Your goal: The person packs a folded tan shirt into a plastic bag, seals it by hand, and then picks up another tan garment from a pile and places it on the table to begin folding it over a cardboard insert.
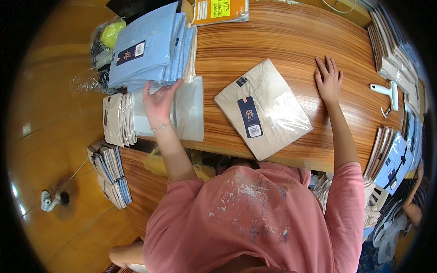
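My left hand (pixel 159 103) is palm up at the near edge of a stack of folded light blue shirts (pixel 150 41) in clear plastic. Its fingers are spread and touch the stack's lower edge; some fingertips are hidden there. Beneath that wrist lie flat clear plastic bags (pixel 190 109). My right hand (pixel 328 81) rests flat on the wooden table (pixel 282 32), fingers outstretched, holding nothing. Between my hands lies a folded beige shirt (pixel 273 107) in a clear bag, turned at an angle, with a dark blue hang tag (pixel 249 117) on its front.
Beige packed garments (pixel 119 119) stand left of my left wrist, with another pile (pixel 109 173) below. A white-handled tool (pixel 387 94) lies at right, near stacked packed shirts (pixel 393 50). An orange-and-white packet (pixel 221 11) lies at the back. Another person's arm (pixel 413 202) shows at far right.
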`<action>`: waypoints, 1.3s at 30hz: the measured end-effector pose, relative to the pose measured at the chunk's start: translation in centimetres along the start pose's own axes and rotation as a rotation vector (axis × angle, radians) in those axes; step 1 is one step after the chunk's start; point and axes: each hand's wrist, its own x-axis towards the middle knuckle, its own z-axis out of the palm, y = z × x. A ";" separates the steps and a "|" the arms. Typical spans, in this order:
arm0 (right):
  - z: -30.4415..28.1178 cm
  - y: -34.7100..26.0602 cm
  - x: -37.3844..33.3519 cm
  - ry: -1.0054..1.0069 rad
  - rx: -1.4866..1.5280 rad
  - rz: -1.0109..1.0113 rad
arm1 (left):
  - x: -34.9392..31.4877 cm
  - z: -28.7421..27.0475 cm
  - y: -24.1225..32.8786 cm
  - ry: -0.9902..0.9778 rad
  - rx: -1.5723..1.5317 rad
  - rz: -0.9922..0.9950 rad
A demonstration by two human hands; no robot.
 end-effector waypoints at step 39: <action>-0.1 0.2 0.2 -0.063 -0.037 -0.073 | -8.4 -7.8 -19.6 -0.155 0.405 -0.014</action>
